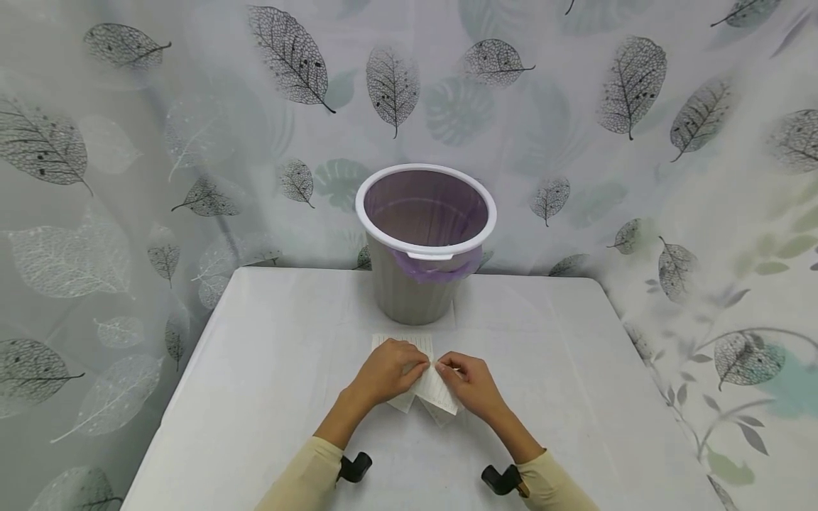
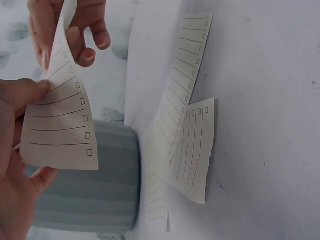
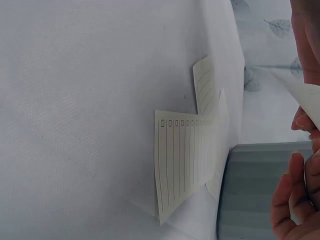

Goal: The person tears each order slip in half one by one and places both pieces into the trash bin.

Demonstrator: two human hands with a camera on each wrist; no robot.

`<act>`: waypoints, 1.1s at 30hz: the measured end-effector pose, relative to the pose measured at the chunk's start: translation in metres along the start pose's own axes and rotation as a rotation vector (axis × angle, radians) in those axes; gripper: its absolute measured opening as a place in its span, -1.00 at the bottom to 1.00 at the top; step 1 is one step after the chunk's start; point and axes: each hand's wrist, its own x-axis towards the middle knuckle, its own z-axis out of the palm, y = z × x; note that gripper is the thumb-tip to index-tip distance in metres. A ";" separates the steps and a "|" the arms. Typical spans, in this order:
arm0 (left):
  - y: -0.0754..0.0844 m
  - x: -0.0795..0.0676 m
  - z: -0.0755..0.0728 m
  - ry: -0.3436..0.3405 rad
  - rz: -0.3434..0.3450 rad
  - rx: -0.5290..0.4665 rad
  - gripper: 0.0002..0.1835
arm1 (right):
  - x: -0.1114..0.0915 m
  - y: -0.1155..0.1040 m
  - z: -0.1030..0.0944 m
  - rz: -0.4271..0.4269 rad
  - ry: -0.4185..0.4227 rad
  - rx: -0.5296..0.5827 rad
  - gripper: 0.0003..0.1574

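Note:
A lined paper slip (image 2: 60,122) with small checkboxes along one edge is held up between both hands. My left hand (image 1: 388,372) pinches it between thumb and fingers, as the left wrist view shows. At its other end my right hand (image 1: 476,387) pinches the slip, fingertips close to those of the left. Below the hands, several similar pieces lie overlapping on the table, among them a long strip (image 2: 187,65) and a wider piece (image 3: 175,155) with an uneven edge. The hands partly hide this pile in the head view.
A grey bin (image 1: 409,294) with a white rim (image 1: 424,250) and a purple liner (image 1: 437,266) stands upright just beyond the papers. White cloth (image 1: 275,355) covers the table. Leaf-patterned curtains (image 1: 211,128) hang behind and at both sides.

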 end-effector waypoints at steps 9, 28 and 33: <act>-0.002 -0.004 -0.001 -0.133 -0.182 -0.200 -0.91 | -0.003 0.004 -0.003 -0.128 -0.026 -0.056 -0.93; 0.001 -0.004 -0.006 -0.069 -0.193 -0.269 -0.91 | 0.002 -0.003 -0.002 -0.153 -0.006 -0.094 -0.92; 0.001 -0.004 -0.006 -0.053 -0.178 -0.254 -0.91 | 0.002 -0.002 -0.002 -0.121 0.001 -0.082 -0.90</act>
